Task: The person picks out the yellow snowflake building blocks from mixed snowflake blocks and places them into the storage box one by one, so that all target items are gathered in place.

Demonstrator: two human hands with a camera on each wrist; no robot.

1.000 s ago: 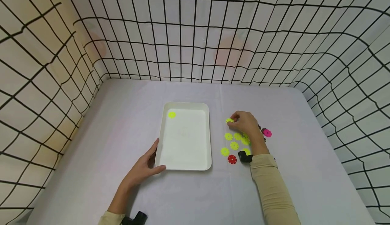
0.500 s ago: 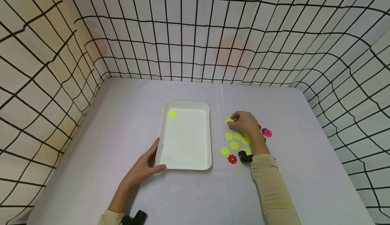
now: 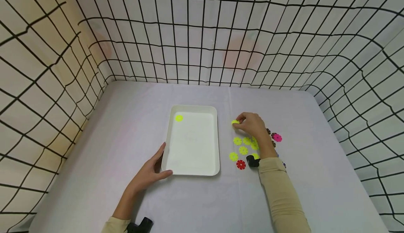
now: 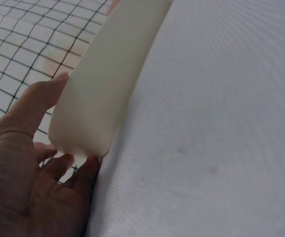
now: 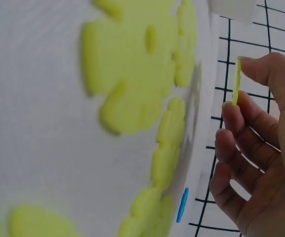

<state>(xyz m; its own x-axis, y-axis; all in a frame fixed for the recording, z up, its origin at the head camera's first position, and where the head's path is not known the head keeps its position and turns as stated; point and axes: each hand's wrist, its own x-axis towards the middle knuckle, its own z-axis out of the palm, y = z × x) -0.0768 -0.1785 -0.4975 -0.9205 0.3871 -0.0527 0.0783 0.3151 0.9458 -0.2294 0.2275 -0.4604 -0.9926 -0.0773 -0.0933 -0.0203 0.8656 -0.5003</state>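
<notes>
My left hand (image 3: 146, 173) holds the near left corner of a white rectangular tray (image 3: 193, 145), thumb at the near edge and fingers along the left side. The left wrist view shows that hand (image 4: 48, 163) around the tray's corner (image 4: 93, 103). A round yellow piece (image 3: 179, 118) lies in the tray's far left part. My right hand (image 3: 252, 125) pinches a yellow notched interlocking disc (image 3: 235, 122) between thumb and fingertips, right of the tray. In the right wrist view this disc (image 5: 237, 81) is seen edge-on, off the table.
Several yellow discs (image 3: 243, 150) lie below the right hand, partly hidden by the wrist. Near them are a red disc (image 3: 241, 164), a pink disc (image 3: 277, 137) and some dark ones (image 3: 273, 144). Black wire mesh (image 3: 202, 43) surrounds the white-covered table (image 3: 132, 120).
My right hand has shifted slightly left and away from me, carrying the yellow interlocking disc. The left hand and the tray stay in place.
</notes>
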